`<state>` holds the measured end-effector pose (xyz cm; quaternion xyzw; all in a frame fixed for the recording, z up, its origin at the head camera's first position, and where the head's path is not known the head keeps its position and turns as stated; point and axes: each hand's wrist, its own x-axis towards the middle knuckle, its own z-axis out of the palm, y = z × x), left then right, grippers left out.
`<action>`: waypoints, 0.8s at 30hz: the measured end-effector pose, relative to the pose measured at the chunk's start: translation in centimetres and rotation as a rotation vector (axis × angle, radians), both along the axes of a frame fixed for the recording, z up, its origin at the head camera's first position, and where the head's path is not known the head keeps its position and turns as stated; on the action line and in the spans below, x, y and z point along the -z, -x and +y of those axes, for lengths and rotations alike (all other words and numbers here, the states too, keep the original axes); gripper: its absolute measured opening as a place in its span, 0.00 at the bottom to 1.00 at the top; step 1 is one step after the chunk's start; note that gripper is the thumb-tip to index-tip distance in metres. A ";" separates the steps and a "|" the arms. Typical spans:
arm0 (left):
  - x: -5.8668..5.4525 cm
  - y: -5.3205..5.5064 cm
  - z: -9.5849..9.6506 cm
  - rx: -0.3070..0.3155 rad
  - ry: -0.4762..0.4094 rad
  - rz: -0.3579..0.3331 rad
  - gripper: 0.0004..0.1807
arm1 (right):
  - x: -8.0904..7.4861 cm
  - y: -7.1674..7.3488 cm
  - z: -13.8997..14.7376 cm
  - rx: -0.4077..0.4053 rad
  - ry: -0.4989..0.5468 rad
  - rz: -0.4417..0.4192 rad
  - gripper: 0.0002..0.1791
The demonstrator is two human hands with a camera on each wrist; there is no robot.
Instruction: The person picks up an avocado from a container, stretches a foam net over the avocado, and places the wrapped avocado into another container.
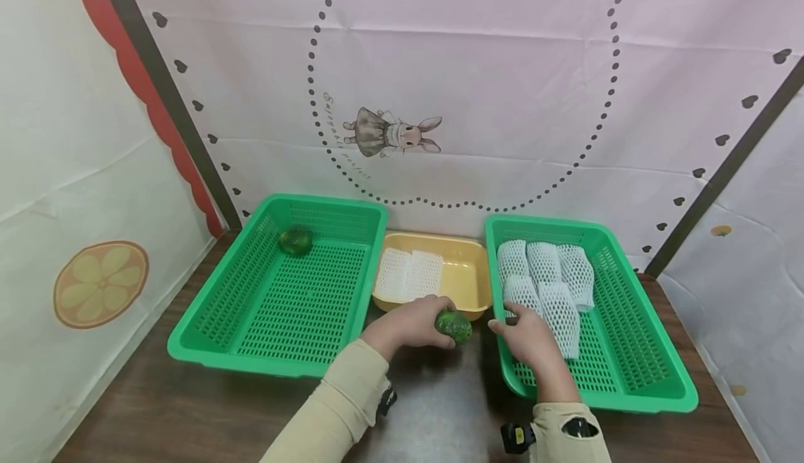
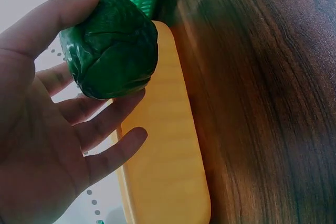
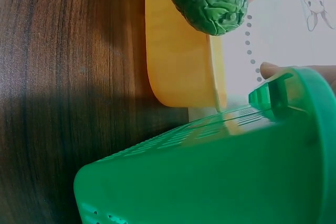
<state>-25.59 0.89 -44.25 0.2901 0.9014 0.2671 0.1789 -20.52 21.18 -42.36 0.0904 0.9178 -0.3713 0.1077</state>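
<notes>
My left hand [image 1: 417, 321] holds a glossy, wrinkled dark green vegetable or fruit [image 1: 453, 327] in front of the yellow tub. In the left wrist view, the thumb and fingertips support this green piece [image 2: 110, 45] while the lower fingers spread apart. My right hand [image 1: 530, 337] is at the left rim of the right green basket [image 1: 653, 401], thumb over the edge and index finger near the white foam net sleeves [image 1: 559, 309]. From the right wrist, that thumb [image 3: 270, 70] shows beyond the rim; the other fingers are hidden. A second green piece [image 1: 295, 241] lies in the left green basket [image 1: 251, 362].
Between the baskets stands the yellow tub [image 1: 467, 243], with flat white net sleeves [image 1: 411, 274] in its left half. All stand on a dark wooden table [image 1: 433, 407]. A printed cloth [image 1: 502, 100] hangs behind, with similar cloths at both sides.
</notes>
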 end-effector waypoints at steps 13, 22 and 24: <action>0.4 -0.2 -0.1 -0.028 0.046 0.047 0.27 | -0.2 0.0 -0.1 -0.013 0.010 -0.002 0.33; 0.9 -0.5 -0.1 -0.017 0.051 0.063 0.28 | -0.2 0.0 0.0 -0.014 0.019 0.004 0.33; 1.0 -0.6 -0.1 -0.017 0.066 0.069 0.28 | -0.2 0.0 0.0 -0.012 0.020 0.001 0.33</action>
